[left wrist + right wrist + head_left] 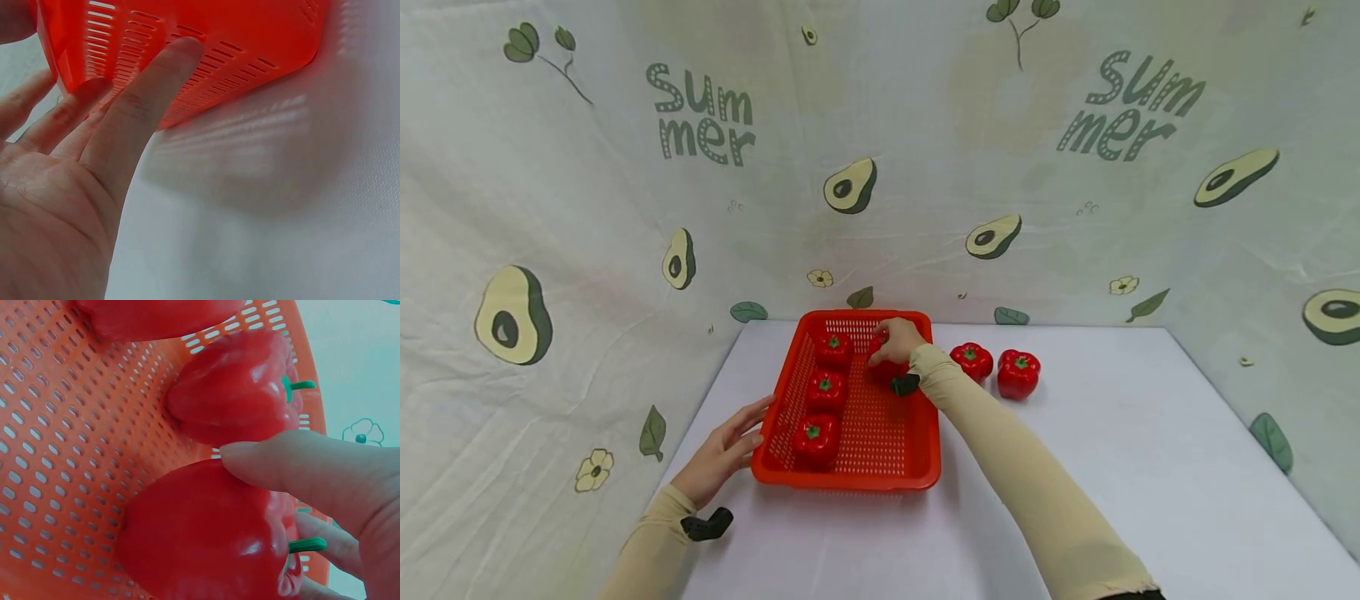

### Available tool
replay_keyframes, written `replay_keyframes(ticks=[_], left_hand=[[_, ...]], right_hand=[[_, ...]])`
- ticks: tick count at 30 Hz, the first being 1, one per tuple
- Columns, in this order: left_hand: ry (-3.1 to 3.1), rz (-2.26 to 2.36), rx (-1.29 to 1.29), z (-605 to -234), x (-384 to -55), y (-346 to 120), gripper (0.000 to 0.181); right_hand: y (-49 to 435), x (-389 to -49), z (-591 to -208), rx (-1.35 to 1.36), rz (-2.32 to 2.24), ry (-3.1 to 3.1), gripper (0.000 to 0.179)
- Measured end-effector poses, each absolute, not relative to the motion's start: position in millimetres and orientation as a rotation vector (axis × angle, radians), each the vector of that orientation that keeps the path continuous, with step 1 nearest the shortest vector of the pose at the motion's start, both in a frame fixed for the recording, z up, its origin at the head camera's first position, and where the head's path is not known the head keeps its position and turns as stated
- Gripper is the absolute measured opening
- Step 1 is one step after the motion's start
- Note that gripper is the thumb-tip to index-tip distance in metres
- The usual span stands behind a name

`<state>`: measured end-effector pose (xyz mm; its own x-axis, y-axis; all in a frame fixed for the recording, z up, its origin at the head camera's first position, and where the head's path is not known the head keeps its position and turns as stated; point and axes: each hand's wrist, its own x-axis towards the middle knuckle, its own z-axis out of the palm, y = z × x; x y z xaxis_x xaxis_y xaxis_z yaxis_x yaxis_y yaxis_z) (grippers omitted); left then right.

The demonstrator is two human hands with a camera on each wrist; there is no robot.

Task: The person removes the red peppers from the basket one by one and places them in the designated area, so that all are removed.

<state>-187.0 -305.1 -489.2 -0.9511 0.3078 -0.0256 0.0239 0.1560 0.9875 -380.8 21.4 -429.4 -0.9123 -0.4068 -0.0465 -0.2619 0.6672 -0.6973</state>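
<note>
My right hand (898,337) reaches into the far right corner of a red plastic basket (926,437) and grips a red bell pepper (194,531). In the right wrist view the thumb lies on the pepper's side, with the other fingers behind its green stem. Beside it in that view sits another bell pepper (234,387), with part of a third above. Seen from the head, three bell peppers (817,439) line the basket's left side. My left hand (722,454) is at the basket's left wall, fingers spread and fairly straight, fingertips against the slotted side (250,37).
Two more bell peppers, a nearer one (1018,374) and one by the right forearm (972,360), stand on the white table (1120,450) right of the basket. A printed cloth (925,125) hangs behind the table and along both sides.
</note>
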Motion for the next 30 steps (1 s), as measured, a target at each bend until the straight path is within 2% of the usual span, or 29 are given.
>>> replay_keyframes(ticks=[16, 30], left_hand=[[2.211, 1.866, 0.467, -493.0, -190.9, -306.5, 0.057], [2.231, 1.873, 0.334, -492.3, -189.1, -305.4, 0.056]], right_hand=[[24.5, -385.0, -436.6, -0.499, -1.136, 2.695, 0.061], [22.5, -372.2, -428.9, -0.597, -1.175, 2.7, 0.06]])
